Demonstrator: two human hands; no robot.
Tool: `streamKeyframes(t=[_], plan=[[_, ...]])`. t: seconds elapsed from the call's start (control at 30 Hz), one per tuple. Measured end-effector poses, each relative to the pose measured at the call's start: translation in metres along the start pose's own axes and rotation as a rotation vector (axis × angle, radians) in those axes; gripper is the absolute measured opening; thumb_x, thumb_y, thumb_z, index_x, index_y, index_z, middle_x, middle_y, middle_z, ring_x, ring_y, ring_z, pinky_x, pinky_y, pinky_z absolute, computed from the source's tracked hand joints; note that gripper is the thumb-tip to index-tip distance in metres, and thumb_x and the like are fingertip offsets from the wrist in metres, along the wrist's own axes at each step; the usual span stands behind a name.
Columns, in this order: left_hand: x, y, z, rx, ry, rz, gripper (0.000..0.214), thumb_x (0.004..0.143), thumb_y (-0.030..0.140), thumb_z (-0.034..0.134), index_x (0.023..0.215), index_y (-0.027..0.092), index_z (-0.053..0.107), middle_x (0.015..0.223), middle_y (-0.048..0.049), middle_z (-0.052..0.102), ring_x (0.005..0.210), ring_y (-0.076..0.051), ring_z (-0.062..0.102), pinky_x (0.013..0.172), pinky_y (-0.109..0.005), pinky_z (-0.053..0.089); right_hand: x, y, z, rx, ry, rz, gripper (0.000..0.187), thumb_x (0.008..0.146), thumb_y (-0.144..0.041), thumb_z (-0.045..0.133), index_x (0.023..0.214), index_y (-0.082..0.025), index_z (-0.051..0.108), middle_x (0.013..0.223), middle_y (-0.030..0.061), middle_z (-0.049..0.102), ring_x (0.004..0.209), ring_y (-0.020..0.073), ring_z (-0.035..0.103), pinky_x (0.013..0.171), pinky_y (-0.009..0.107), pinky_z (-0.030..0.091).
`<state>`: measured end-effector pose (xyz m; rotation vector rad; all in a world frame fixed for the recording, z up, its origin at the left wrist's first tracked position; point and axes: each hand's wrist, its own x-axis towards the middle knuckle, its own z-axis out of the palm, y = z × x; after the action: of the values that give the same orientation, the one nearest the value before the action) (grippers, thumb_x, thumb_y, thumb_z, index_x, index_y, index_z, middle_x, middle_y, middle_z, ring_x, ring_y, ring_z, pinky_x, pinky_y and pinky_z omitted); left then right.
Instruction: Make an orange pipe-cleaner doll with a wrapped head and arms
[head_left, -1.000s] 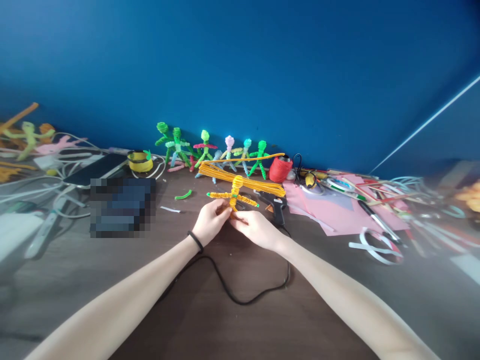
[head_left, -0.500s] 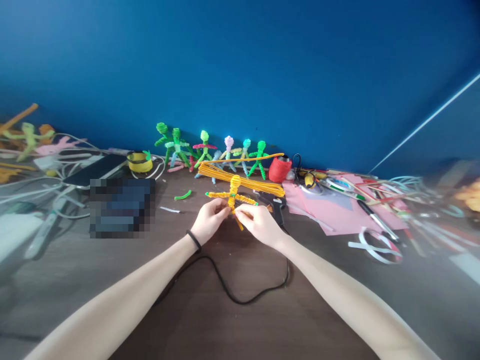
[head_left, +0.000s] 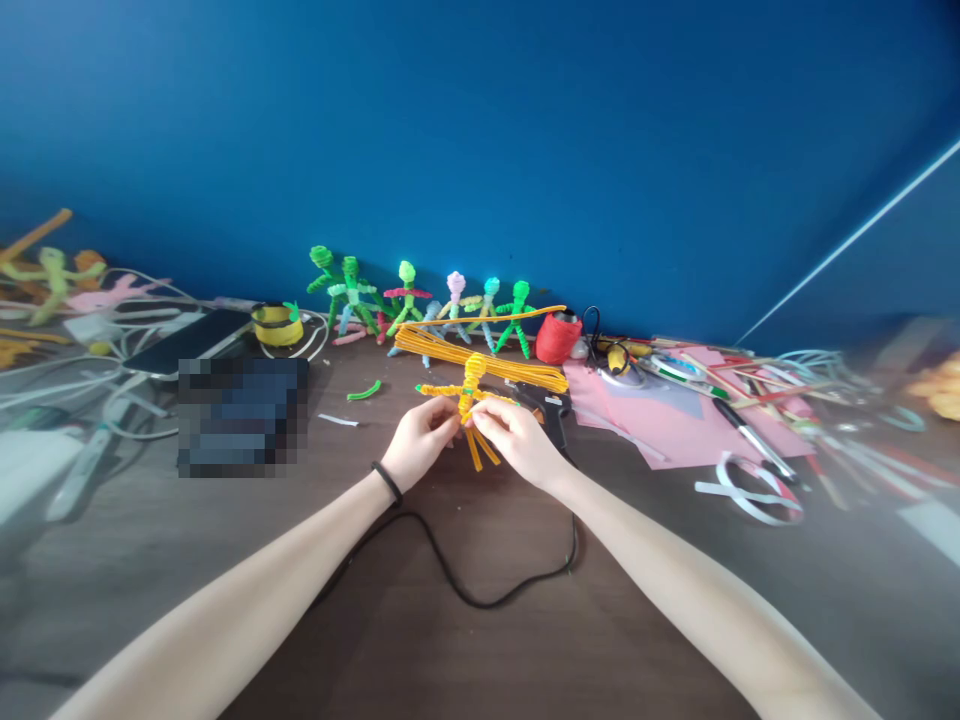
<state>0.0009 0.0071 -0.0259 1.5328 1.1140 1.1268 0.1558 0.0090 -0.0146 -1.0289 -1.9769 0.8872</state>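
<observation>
A small orange pipe-cleaner figure (head_left: pixel 470 385) with a coiled head and outstretched arms is held upright over the brown table. My left hand (head_left: pixel 421 442) pinches its body from the left, fingers closed on it. My right hand (head_left: pixel 511 440) pinches the same spot from the right. Two loose orange ends (head_left: pixel 481 452) hang down between my hands. A black band sits on my left wrist.
A row of green, blue and pink pipe-cleaner figures (head_left: pixel 420 305) stands by the blue wall. A bundle of orange pipe cleaners (head_left: pixel 487 362), a black glue gun (head_left: pixel 551 412) with its cord, red thread spool (head_left: pixel 559 338), pink paper (head_left: pixel 660 420), scissors and cables lie around.
My right hand has moved up along the figure toward its body. The loose orange ends now hang down in the open between my hands.
</observation>
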Motion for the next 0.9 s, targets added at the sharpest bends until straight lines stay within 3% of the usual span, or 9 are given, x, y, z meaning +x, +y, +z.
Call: streamKeyframes(t=[0.17,0.3,0.67,0.9], plan=[[0.0010,0.0002,-0.0011,-0.083,0.015,-0.038,0.016,0.072,0.028,0.054,0.077,0.014,0.056,0.063,0.0009,0.057,0.054,-0.011,0.053,0.052,-0.022,0.040,-0.0013,0.0013,-0.0009,0.010,-0.007,0.015,0.020,0.083,-0.028,0.040,0.078,-0.017,0.055,0.061,-0.0027,0.047,0.055,0.0097,0.044,0.056,0.022,0.034],[0.0015,0.0010,-0.0026,-0.141,0.006,-0.054,0.020,0.072,0.029,0.055,0.084,0.013,0.057,0.066,-0.0001,0.059,0.056,-0.010,0.053,0.051,-0.021,0.038,-0.0007,0.0003,-0.0018,-0.030,0.012,-0.026,0.018,0.082,-0.025,0.042,0.076,-0.016,0.056,0.067,-0.0014,0.053,0.062,0.0105,0.048,0.059,0.021,0.035],[0.0020,0.0026,-0.0039,-0.168,-0.019,-0.080,0.023,0.070,0.034,0.058,0.081,0.014,0.058,0.072,-0.0006,0.061,0.065,-0.012,0.056,0.054,-0.022,0.039,-0.0023,-0.0005,-0.0003,-0.155,-0.020,-0.124,0.018,0.082,-0.021,0.041,0.079,-0.016,0.058,0.075,0.0010,0.060,0.069,0.0125,0.053,0.065,0.022,0.038],[0.0024,0.0019,-0.0049,-0.152,-0.008,-0.063,0.025,0.071,0.033,0.056,0.087,0.014,0.060,0.080,-0.0020,0.063,0.070,-0.014,0.054,0.058,-0.023,0.039,-0.0029,0.0020,0.0004,-0.178,0.004,-0.105,0.018,0.082,-0.023,0.042,0.080,-0.016,0.058,0.076,0.0012,0.060,0.068,0.0127,0.054,0.063,0.022,0.038]])
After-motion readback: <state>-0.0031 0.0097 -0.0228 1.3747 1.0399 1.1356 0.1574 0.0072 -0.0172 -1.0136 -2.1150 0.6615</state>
